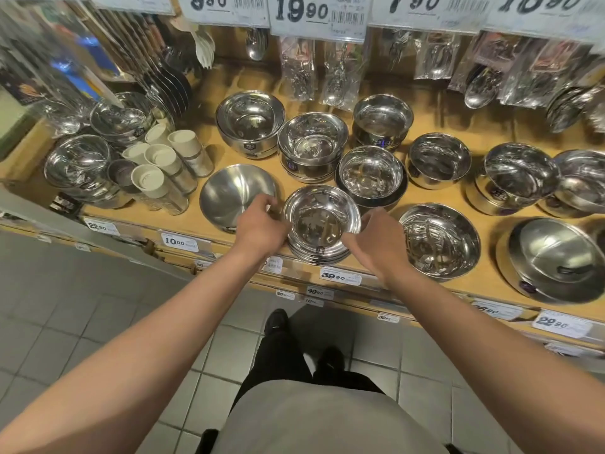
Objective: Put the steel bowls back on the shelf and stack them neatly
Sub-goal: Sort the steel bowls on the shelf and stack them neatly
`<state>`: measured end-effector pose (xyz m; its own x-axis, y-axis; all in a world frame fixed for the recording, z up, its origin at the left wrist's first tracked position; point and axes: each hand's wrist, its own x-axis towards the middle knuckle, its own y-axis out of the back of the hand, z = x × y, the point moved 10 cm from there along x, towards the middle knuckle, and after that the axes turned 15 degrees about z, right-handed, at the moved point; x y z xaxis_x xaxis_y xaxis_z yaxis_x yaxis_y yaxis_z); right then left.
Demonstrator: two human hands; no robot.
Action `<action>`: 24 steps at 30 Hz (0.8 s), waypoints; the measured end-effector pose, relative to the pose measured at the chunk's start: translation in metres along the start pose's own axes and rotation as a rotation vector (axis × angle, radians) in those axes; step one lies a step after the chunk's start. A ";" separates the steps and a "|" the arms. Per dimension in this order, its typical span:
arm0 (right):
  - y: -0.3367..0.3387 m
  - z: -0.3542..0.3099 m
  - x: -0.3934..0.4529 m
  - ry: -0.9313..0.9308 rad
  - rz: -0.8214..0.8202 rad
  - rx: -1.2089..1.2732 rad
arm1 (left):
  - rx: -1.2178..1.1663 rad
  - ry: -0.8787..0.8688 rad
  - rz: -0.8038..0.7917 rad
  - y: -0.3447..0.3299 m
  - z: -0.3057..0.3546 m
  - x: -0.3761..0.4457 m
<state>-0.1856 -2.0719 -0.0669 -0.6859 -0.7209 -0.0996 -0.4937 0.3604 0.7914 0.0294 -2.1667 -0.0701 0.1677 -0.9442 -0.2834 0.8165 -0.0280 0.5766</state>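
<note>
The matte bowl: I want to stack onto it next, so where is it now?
In the head view, the matte bowl sits at the shelf's front edge, left of the bowl stack both hands hold, right of the white-lidded cups.

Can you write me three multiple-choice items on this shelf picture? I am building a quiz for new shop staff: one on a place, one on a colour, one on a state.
1. Where does the bowl stack between the hands stand?
A. at the shelf's front edge
B. at the back, under the hanging spoons
C. on the floor

2. What colour are the lids of the tumblers at the left?
A. red
B. cream
C. black

3. How do the left hand and right hand meet the stack?
A. both grip its sides
B. only the left touches it
C. both hang clear of it

Answers:
1 A: the stack sits just above the price tags along the wooden shelf.
2 B: the lids are pale cream.
3 A: each hand's fingers curl against one side of the stack.
</note>
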 end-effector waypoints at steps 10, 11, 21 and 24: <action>-0.007 0.000 0.002 -0.055 -0.055 -0.019 | 0.038 -0.046 -0.019 -0.004 0.002 0.006; -0.009 -0.001 0.001 -0.055 -0.073 -0.013 | 0.039 -0.052 -0.017 -0.004 0.003 0.007; -0.009 -0.004 -0.005 -0.050 -0.091 -0.019 | 0.082 -0.055 0.009 -0.004 0.007 0.005; -0.007 -0.005 -0.006 -0.043 -0.087 -0.069 | 0.107 -0.048 0.001 -0.004 0.006 0.005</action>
<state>-0.1757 -2.0731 -0.0693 -0.6651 -0.7208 -0.1950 -0.5157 0.2545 0.8181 0.0236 -2.1733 -0.0697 0.1398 -0.9589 -0.2470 0.7524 -0.0593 0.6561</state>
